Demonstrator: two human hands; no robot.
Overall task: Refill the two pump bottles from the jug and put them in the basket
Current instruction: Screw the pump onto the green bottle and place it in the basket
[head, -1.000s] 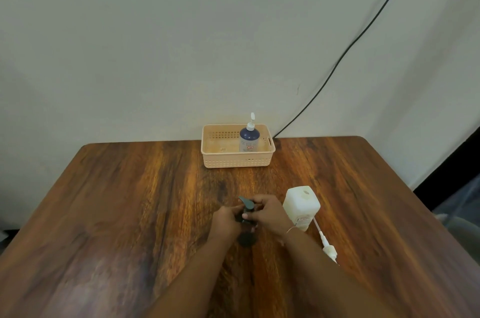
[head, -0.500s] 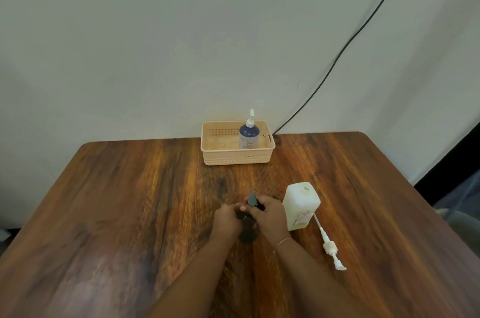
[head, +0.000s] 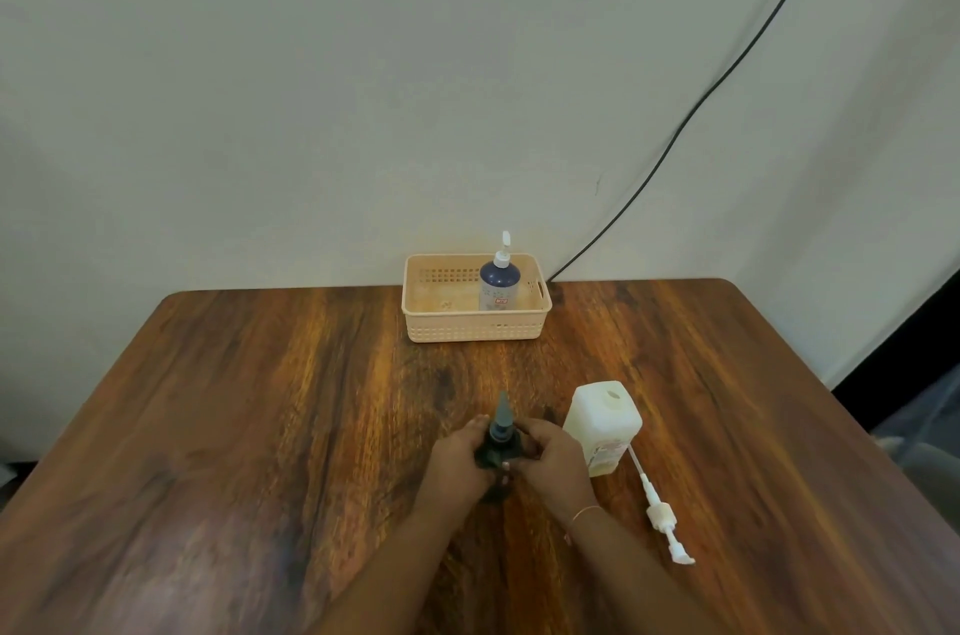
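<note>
The wooden bench (head: 260, 426) fills the view. At its far edge, well beyond the hands, the peach basket (head: 475, 325) holds a blue pump bottle (head: 498, 283) standing upright at its right side. Just right of the hands stands the white jug (head: 602, 426), its mouth uncapped, and a loose white pump (head: 660, 512) lies near it. The left hand (head: 457, 460) and right hand (head: 553, 460) are together, clamped around a dark pump bottle (head: 498, 445), nozzle pointing away.

Bare forearms, no sleeves
A thin bracelet (head: 583, 514) circles the right wrist; both hands and forearms are otherwise uncovered.
</note>
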